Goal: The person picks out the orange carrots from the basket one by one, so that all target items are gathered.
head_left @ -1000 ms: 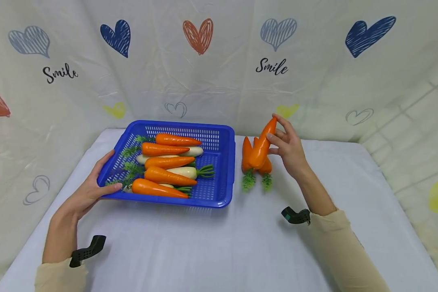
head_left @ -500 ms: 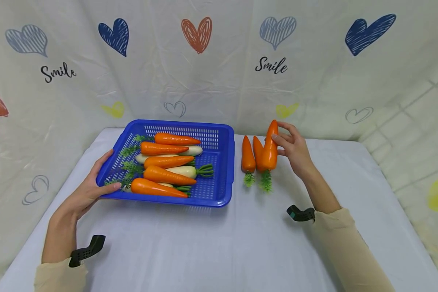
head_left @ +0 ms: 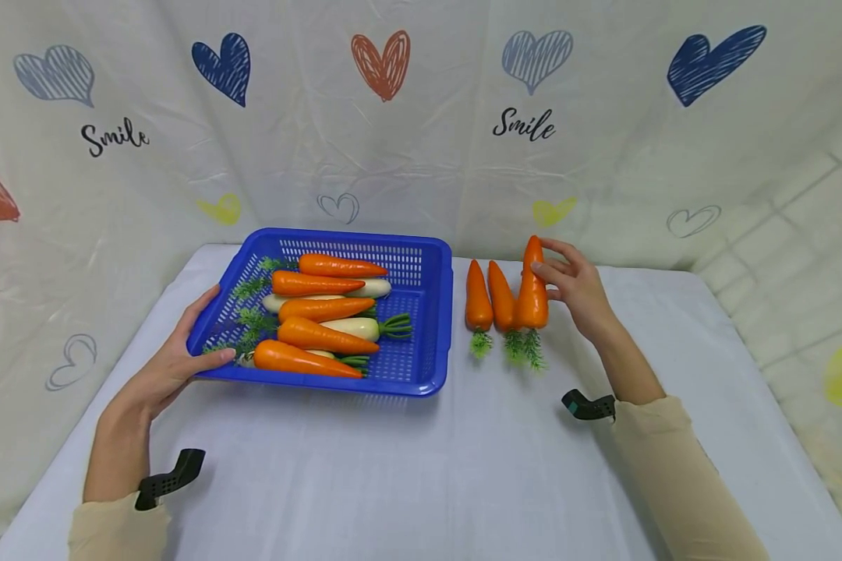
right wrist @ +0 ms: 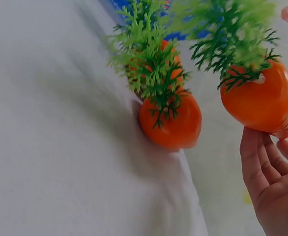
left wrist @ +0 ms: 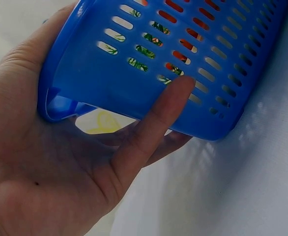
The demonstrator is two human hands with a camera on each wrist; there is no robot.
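Observation:
My left hand (head_left: 171, 366) grips the left end of a blue plastic basket (head_left: 435, 327), thumb on the near rim. In the left wrist view, fingers curl around the basket's slotted wall (left wrist: 119, 88). Several orange carrots (head_left: 323, 335) with green tops lie in the basket among white radishes (head_left: 354, 329). On the right, my right hand (head_left: 578, 292) pinches a carrot (head_left: 532, 292) between thumb and fingers, its leafy end toward me. The right wrist view shows this carrot (right wrist: 259, 98) raised off the cloth. Two more carrots (head_left: 478, 300) lie side by side just left of it.
A white cloth (head_left: 407, 475) covers the table. Behind it hangs a pale curtain (head_left: 435, 156) printed with hearts and "Smile". Black wrist mounts (head_left: 171, 477) sit at both sleeve cuffs.
My right hand has moved right with its carrot, swinging it from a slant to nearly straight, away from above the other two carrots. The left hand and basket have stayed put.

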